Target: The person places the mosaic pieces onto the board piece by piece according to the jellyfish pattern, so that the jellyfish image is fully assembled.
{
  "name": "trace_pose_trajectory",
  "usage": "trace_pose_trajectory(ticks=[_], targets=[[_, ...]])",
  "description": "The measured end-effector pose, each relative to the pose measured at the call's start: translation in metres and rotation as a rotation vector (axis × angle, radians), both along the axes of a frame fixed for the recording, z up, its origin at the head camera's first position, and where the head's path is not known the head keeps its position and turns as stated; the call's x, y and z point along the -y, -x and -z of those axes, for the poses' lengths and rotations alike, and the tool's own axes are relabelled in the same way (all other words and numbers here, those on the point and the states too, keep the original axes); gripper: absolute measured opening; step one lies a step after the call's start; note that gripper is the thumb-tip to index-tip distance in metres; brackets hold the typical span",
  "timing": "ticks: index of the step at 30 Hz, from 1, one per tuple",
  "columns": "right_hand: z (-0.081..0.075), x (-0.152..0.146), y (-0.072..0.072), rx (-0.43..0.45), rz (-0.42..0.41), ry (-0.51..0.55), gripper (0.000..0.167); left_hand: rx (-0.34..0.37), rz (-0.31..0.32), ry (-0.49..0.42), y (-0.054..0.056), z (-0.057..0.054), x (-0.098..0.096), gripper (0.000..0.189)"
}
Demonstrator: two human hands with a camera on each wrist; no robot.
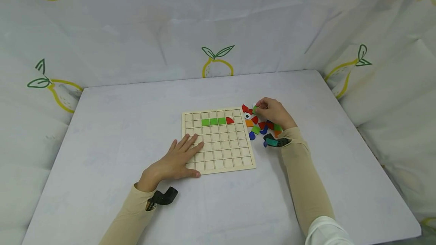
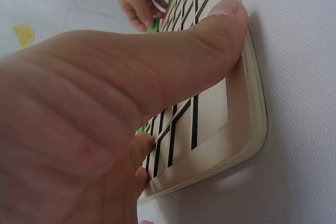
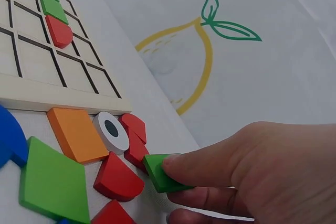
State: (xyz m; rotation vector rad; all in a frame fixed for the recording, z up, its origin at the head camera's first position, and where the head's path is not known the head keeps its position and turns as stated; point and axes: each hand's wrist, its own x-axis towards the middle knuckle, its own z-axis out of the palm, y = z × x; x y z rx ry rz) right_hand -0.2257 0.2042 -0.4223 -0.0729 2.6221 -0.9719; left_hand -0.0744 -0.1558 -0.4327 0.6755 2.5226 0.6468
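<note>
A pale wooden grid board (image 1: 226,154) lies on the table. My left hand (image 1: 172,163) rests spread on its near-left corner, thumb on the front edge and fingers over the left squares. In the board's upper part, 3 green squares (image 1: 213,121) sit in a row, with a red rounded piece (image 1: 229,120) at their right end. Beyond the board's right edge, my right hand (image 1: 275,113) pinches a green square piece (image 3: 157,174) between thumb and fingers, above the loose pieces. The left wrist view shows the left thumb pressing the board's rim.
Beside the board's right edge lie an orange square (image 3: 79,135), a white disc with a black centre (image 3: 116,139), a loose green square (image 3: 55,182), a red rounded piece (image 3: 119,178) and several other red and blue pieces. A white cloth wall (image 1: 136,41) with lemon prints stands behind the table.
</note>
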Motion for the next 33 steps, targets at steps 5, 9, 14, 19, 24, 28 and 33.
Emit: trace_pose_trajectory(ticks=[5,9,14,19,24,28,33], targets=[[-0.001,0.001,0.001,0.034,-0.006,-0.04,0.033,0.001,0.0,-0.002,0.0,0.0,0.0,0.095],[-0.001,0.004,0.001,0.034,-0.029,-0.082,0.03,-0.002,0.001,-0.004,0.0,0.001,0.001,0.095],[0.003,0.009,0.001,-0.009,-0.068,-0.103,0.036,-0.004,0.004,-0.001,0.0,0.002,0.001,0.095],[0.006,0.014,0.002,-0.05,-0.125,-0.129,0.037,-0.002,0.001,0.003,0.0,0.001,0.0,0.095],[0.006,0.017,0.001,-0.049,-0.106,-0.109,0.029,0.001,-0.002,0.003,-0.001,-0.001,0.001,0.095],[0.003,0.018,0.001,-0.039,-0.078,-0.066,0.027,0.0,-0.003,0.0,-0.001,0.0,0.002,0.095],[-0.005,0.019,-0.002,-0.079,-0.029,0.005,0.031,0.005,0.0,0.004,0.001,0.002,0.001,0.095]])
